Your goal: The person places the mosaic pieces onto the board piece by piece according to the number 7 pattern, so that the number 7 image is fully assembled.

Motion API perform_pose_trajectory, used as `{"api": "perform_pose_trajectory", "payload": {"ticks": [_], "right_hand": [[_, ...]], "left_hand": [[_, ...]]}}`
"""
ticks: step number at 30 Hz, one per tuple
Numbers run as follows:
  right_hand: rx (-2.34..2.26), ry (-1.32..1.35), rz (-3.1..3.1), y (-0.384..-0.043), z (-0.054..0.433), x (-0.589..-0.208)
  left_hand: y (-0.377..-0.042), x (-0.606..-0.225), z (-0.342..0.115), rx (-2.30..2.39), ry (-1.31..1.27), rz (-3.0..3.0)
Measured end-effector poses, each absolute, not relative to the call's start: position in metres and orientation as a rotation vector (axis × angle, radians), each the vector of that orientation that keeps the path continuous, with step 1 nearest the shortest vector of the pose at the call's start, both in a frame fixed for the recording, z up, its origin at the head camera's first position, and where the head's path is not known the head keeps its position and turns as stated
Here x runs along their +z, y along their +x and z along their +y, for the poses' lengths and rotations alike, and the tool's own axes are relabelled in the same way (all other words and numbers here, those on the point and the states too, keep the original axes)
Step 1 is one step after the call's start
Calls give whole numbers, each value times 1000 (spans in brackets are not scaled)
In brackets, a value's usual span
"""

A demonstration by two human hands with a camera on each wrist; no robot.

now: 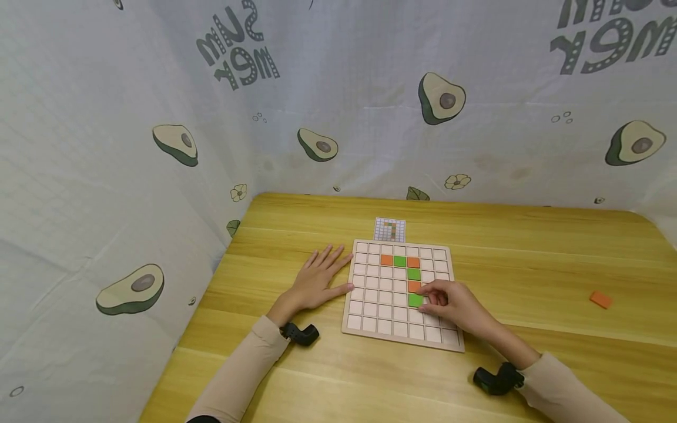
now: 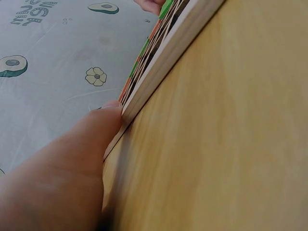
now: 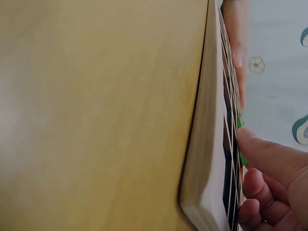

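A wooden grid board (image 1: 370, 332) lies on the table, pale squares in its cells. Orange and green tiles run along an upper row and turn down a column. At the column's lower end, my right hand (image 1: 449, 302) holds a green tile (image 1: 415, 300) between thumb and index finger, the other fingers curled; the right wrist view shows the thumb on the green tile (image 3: 243, 158). My left hand (image 1: 314, 282) rests with fingers spread at the board's left side. Its thumb (image 2: 98, 127) touches the board's edge in the left wrist view.
Behind the board lies a small printed card (image 1: 389, 230) with a coloured grid pattern. A loose orange tile (image 1: 600, 299) is far to the right on the wooden table (image 1: 529, 247). An avocado-print curtain (image 1: 370, 76) hangs behind and to the left.
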State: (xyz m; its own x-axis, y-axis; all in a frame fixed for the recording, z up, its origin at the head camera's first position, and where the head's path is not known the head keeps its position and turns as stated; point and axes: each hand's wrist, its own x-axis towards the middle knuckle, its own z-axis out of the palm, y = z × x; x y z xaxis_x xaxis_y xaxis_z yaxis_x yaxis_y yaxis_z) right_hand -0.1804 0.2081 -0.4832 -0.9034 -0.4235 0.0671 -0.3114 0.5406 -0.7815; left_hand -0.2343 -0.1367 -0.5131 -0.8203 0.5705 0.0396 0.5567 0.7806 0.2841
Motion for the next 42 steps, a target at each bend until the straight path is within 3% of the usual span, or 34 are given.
{"api": "perform_pose_trajectory", "payload": {"ticks": [18,42], "right_hand": [[-1384,-581,2589,-177,214,-477],[-1450,-460,2817,-161,287,-459]], "left_hand": [[-233,-516,-137,440,925,2926],[-232,-518,-139,444,952,2941]]}}
